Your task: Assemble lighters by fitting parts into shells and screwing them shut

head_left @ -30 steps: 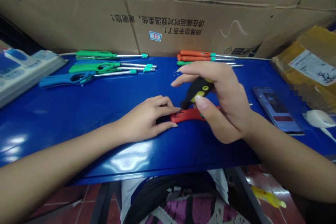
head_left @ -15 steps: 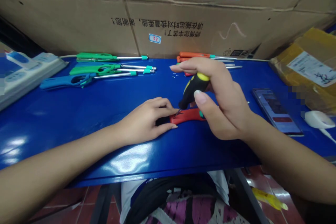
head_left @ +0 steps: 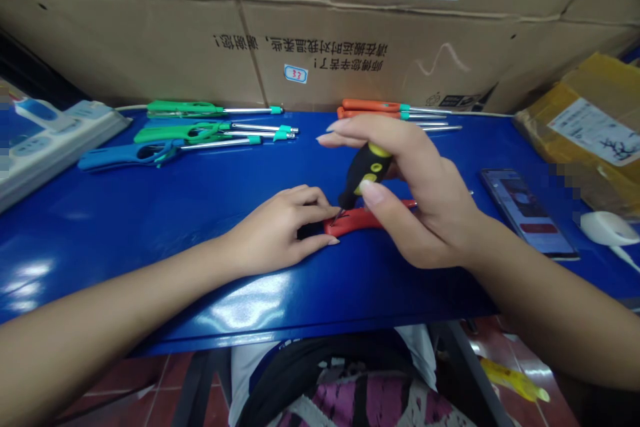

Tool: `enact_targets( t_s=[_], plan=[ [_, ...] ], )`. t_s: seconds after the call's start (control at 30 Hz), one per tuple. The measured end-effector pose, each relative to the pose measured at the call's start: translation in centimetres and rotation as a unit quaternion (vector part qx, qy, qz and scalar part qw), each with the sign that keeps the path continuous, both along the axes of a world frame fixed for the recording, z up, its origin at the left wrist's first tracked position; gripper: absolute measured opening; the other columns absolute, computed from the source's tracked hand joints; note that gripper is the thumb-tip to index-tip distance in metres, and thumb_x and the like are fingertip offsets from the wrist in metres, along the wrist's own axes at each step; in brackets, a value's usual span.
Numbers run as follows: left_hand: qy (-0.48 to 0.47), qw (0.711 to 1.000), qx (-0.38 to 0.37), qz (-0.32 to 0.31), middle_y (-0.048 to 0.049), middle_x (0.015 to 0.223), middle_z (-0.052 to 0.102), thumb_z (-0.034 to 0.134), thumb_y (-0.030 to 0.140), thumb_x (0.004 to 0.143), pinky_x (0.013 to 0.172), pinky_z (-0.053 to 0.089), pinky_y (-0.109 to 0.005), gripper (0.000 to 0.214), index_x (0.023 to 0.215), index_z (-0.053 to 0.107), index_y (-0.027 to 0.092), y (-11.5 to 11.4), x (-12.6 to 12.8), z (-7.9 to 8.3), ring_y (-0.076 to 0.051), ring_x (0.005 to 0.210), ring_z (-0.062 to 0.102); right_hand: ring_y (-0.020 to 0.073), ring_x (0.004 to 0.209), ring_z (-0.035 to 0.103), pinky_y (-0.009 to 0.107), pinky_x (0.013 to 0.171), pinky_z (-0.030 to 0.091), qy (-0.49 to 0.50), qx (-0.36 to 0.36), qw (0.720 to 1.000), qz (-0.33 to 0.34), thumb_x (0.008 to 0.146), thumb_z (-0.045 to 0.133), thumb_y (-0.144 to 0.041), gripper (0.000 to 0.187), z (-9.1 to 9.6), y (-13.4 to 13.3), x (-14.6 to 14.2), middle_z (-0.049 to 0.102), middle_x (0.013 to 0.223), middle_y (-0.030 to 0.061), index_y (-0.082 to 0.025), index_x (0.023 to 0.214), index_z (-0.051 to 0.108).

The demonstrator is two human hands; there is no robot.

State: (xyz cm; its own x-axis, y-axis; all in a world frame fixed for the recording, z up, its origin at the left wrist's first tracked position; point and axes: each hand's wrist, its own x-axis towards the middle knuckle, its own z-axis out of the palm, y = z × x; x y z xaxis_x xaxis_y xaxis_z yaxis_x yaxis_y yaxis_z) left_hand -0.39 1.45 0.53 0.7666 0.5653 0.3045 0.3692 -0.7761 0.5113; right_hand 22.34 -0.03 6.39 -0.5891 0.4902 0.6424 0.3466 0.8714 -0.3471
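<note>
My left hand (head_left: 285, 230) rests on the table, thumb and fingers pinching the left end of a red long-necked lighter (head_left: 361, 219) that lies flat. In my right hand (head_left: 429, 197) is a stubby screwdriver (head_left: 368, 168) with a black and yellow handle, held between thumb and fingers. The screwdriver tilts, its thin shaft pointing down and left to the red lighter's left end, close to my left fingertips. Whether its tip sits in a screw is too small to tell. My right thumb and palm cover part of the lighter's neck end.
Green lighters (head_left: 185, 131) and a blue lighter (head_left: 133, 155) lie at the back left. Orange lighters (head_left: 373, 105) lie at the back, near a large cardboard box (head_left: 165, 40). A power strip (head_left: 65, 137) stands left; a phone (head_left: 530, 213) and white charger (head_left: 607, 227) lie right.
My right hand has moved slightly left and the screwdriver handle has turned, so its yellow spots face differently. My left hand and the red lighter have stayed in place.
</note>
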Motion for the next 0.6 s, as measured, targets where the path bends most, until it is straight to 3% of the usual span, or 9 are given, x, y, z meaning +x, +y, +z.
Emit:
enact_targets(
  t_s=[0.07,0.13,0.27,0.33,0.5,0.6],
  plan=[
    [-0.004,1.0,0.003,0.003,-0.0079,0.11,0.068,0.067,0.031,0.096,0.092,0.052,-0.037,0.024,0.115,0.073,0.019,-0.09,0.05,0.0,-0.023,0.102,0.064,0.0178,0.123,0.065,0.03,0.091,0.062,0.0,-0.029,0.999,0.013,0.1,0.045,-0.014,0.048,-0.01,-0.08,0.08,0.055,0.148,0.0076,-0.022,0.147,0.041],
    [-0.005,1.0,0.006,0.014,-0.007,0.106,0.068,0.067,0.03,0.095,0.089,0.052,-0.036,0.021,0.112,0.073,0.019,-0.28,0.15,0.03,-0.022,0.099,0.064,0.0149,0.109,0.07,0.026,0.084,0.063,0.005,-0.01,1.0,-0.003,0.099,0.052,-0.017,0.044,-0.11,-0.11,0.12,0.061,0.141,0.0042,-0.025,0.142,0.047],
    [-0.009,0.999,-0.005,0.032,-0.0055,0.105,0.067,0.069,0.026,0.093,0.084,0.052,-0.034,0.018,0.11,0.071,0.019,-0.64,0.36,0.06,-0.02,0.096,0.064,0.0168,0.106,0.072,0.028,0.089,0.063,0.015,0.084,0.996,-0.039,0.092,0.074,-0.03,0.037,-0.42,0.04,-0.09,0.072,0.122,0.0001,-0.025,0.125,0.059],
    [-0.017,0.999,-0.011,0.035,-0.0037,0.101,0.066,0.069,0.025,0.093,0.083,0.052,-0.032,0.018,0.11,0.071,0.019,-0.72,0.4,0.05,-0.019,0.093,0.064,0.0177,0.105,0.073,0.028,0.089,0.063,0.026,0.091,0.994,-0.052,0.09,0.076,-0.032,0.037,-0.52,0.13,-0.27,0.074,0.119,0.0006,-0.025,0.122,0.06],
    [-0.01,0.999,-0.009,0.038,-0.004,0.098,0.064,0.069,0.028,0.094,0.082,0.052,-0.033,0.021,0.113,0.072,0.02,-0.7,0.39,-0.01,-0.019,0.091,0.063,0.0228,0.125,0.065,0.037,0.096,0.062,0.038,0.027,0.999,-0.007,0.099,0.051,-0.022,0.039,-0.58,0.25,-0.29,0.066,0.137,0.0069,-0.021,0.138,0.052],
    [-0.007,0.999,-0.005,0.043,-0.0058,0.102,0.065,0.067,0.03,0.095,0.083,0.053,-0.034,0.023,0.115,0.072,0.018,-0.81,0.42,0.02,-0.02,0.094,0.064,0.0209,0.123,0.066,0.032,0.09,0.064,0.042,-0.015,0.999,0.026,0.098,0.047,-0.017,0.047,-0.68,0.22,-0.08,0.057,0.148,0.0081,-0.019,0.146,0.045]
  ],
)
